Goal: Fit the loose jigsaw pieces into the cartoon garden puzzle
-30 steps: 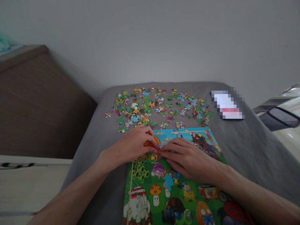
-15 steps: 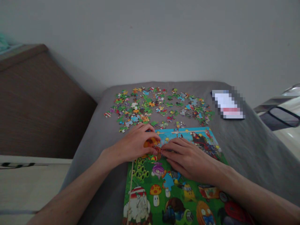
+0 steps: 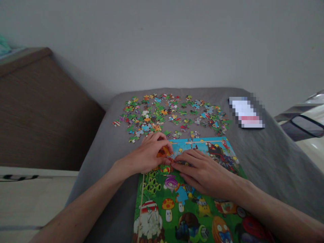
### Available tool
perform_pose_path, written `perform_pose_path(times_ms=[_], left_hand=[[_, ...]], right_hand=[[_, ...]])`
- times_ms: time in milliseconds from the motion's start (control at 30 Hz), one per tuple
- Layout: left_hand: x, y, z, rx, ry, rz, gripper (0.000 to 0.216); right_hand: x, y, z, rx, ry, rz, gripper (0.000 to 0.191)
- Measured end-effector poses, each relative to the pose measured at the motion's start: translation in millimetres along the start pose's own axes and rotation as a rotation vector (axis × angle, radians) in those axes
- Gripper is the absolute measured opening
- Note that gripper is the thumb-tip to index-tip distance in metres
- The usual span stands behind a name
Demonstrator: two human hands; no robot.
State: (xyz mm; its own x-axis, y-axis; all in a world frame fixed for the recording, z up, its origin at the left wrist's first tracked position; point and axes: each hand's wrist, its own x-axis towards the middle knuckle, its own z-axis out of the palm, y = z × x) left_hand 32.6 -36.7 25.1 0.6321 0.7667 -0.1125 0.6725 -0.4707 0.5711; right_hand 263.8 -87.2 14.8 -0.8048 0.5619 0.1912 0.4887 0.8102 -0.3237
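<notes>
A jigsaw puzzle board (image 3: 174, 209) with colourful cartoon plants and figures lies in front of me. Over its upper left part, my left hand (image 3: 149, 153) is curled, with thumb and forefinger bent toward the surface. My right hand (image 3: 202, 170) comes in from the other side, fingers close together and tips beside the left thumb. Between the fingertips of both hands is a small reddish-orange puzzle piece (image 3: 172, 161); its outline is mostly covered. An orange picture area shows inside the curve of my left hand.
Many loose puzzle pieces (image 3: 159, 116) are spread on the grey cloth-covered surface (image 3: 108, 141) beyond the board. A phone (image 3: 246, 113), its screen blurred, lies at the right. A brown wooden cabinet (image 3: 45, 111) stands to the left, and a pale wall (image 3: 162, 44) rises behind.
My left hand has shifted very slightly, its thumb now closer to my right fingertips. My right hand stays almost in place; the board and loose pieces look unmoved.
</notes>
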Motion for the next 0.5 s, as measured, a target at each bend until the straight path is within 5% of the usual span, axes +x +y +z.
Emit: perform_pose_path(times_ms=[500], left_hand=[[3.2,-15.8,-3.4,-0.037,0.074,0.017,0.026]], right_hand=[[0.6,-5.8,3.2,-0.016,-0.023,0.004,0.029]])
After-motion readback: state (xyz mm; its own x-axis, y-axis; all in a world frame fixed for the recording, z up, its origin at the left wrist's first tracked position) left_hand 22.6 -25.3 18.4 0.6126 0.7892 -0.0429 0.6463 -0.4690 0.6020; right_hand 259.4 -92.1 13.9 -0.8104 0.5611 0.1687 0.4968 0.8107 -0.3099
